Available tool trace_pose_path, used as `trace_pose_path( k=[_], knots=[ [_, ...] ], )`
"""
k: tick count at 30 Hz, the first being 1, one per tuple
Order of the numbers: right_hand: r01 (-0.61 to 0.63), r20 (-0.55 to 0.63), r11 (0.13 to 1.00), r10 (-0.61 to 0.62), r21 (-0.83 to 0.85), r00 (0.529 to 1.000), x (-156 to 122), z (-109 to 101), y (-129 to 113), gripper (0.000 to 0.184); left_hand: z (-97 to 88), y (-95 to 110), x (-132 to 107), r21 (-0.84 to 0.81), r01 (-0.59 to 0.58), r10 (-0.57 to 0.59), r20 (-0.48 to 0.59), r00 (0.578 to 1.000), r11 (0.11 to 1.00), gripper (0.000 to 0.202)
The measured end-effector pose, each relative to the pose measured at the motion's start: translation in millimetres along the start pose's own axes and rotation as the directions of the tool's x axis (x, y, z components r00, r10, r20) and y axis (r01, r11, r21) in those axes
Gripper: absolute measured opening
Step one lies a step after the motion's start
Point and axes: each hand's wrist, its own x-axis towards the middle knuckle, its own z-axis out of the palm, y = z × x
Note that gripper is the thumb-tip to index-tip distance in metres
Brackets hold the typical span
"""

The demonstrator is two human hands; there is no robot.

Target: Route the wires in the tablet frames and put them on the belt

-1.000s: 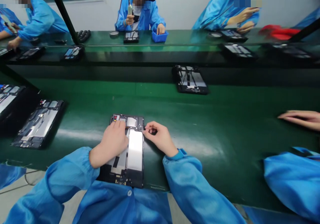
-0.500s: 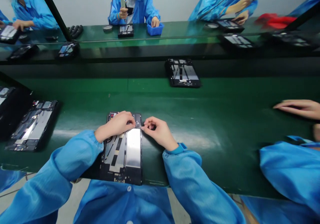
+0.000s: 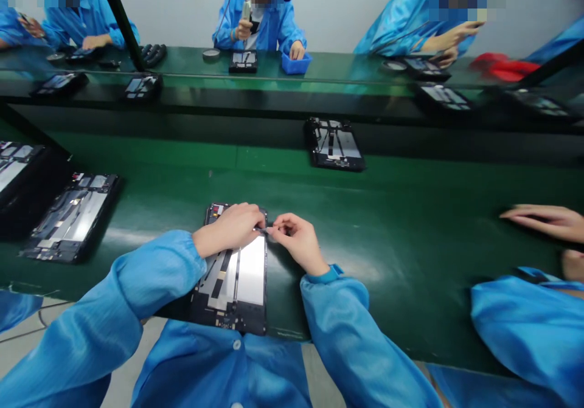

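Observation:
An opened tablet chassis with silver plates lies on the green belt just in front of me. My left hand rests curled on its upper end, fingers pressed down near the top right corner. My right hand is beside that corner, thumb and forefinger pinched on a tiny part too small to name. The fingertips of both hands nearly meet at the chassis edge.
Two more open chassis lie at the left, another farther up the belt. A co-worker's hand and blue sleeve are at the right. Across the line, people in blue coats work; a blue bin stands there.
My left hand slid from the middle of the chassis up to its top right corner, closing in on my right hand, which stayed pinched at the edge.

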Motion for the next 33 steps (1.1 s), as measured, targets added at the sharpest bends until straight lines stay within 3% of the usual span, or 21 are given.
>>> trace_pose_path(
  k=[3, 7, 10, 13, 21, 28, 31, 33],
  knots=[
    [-0.009, -0.025, 0.997, 0.011, 0.083, 1.0, 1.5, 8.1, -3.8, 0.028, 4.5, -3.5, -1.0, -0.086, -0.041, 0.036, -0.05, 0.998, 0.996, 0.014],
    [-0.029, -0.024, 0.997, 0.031, 0.072, 0.999, 2.8, 17.5, -3.7, 0.025, 11.7, -11.0, -3.3, -0.118, 0.131, -0.146, -0.128, 0.981, 0.984, 0.014],
    [-0.042, 0.015, 0.999, 0.043, -0.033, 0.999, 4.3, 22.2, 1.3, 0.023, 15.9, -14.2, -5.7, -0.127, 0.187, -0.203, -0.121, 0.972, 0.974, 0.013],
    [-0.048, 0.008, 0.996, 0.049, -0.072, 0.999, 5.1, 24.2, 4.0, 0.021, 19.0, -15.1, -7.4, -0.133, 0.189, -0.206, -0.131, 0.97, 0.973, 0.012],
    [-0.09, 0.043, 0.996, 0.089, 0.01, 0.995, 4.6, 20.7, 2.1, 0.024, 23.7, -17.0, -8.4, -0.139, 0.183, -0.202, -0.139, 0.969, 0.973, 0.012],
    [-0.045, 0.026, 0.997, 0.047, -0.069, 0.999, 3.8, 23.6, 7.3, 0.019, 27.1, -16.6, -7.0, -0.141, 0.173, -0.193, -0.144, 0.971, 0.975, 0.01],
    [-0.011, 0.003, 0.993, 0.012, -0.119, 1.0, 2.4, 27.2, 7.5, 0.017, 22.2, -15.9, -10.1, -0.158, 0.156, -0.181, -0.161, 0.97, 0.975, 0.01],
    [0.003, -0.018, 0.988, -0.005, -0.157, 1.0, 1.6, 30.0, 7.2, 0.016, 12.4, -20.2, -18.9, -0.188, 0.121, -0.163, -0.227, 0.96, 0.975, 0.015]
  ],
)
